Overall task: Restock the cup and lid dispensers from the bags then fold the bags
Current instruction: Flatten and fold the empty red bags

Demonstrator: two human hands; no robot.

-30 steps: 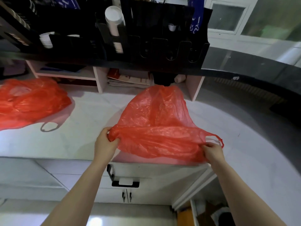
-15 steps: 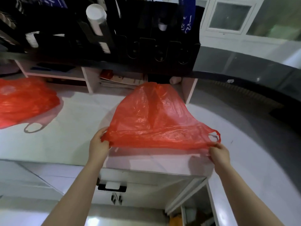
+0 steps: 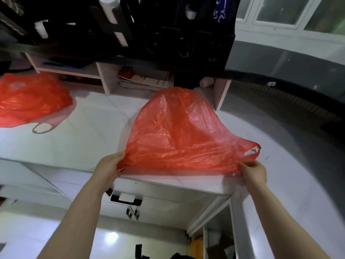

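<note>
An empty red plastic bag (image 3: pixel 177 135) lies spread on the white counter (image 3: pixel 84 139), its near edge pulled over the counter's front edge. My left hand (image 3: pixel 110 166) grips the bag's near left corner. My right hand (image 3: pixel 253 171) pinches the near right corner just below the bag's handle loop (image 3: pixel 253 151). A second red bag (image 3: pixel 31 99) sits bunched at the far left of the counter. The black cup and lid dispenser rack (image 3: pixel 130 28) stands above the shelf at the back, with a white cup stack (image 3: pixel 108 8) in one slot.
Open shelf cubbies (image 3: pixel 104 79) with papers run under the rack at the back of the counter. A drawer with a black handle (image 3: pixel 126 198) is below the counter edge. A grey curved counter (image 3: pixel 280 116) sweeps round on the right.
Both hands have drawn the bag's near edge wider and toward me, flattening it on the counter. The camera view has tilted slightly.
</note>
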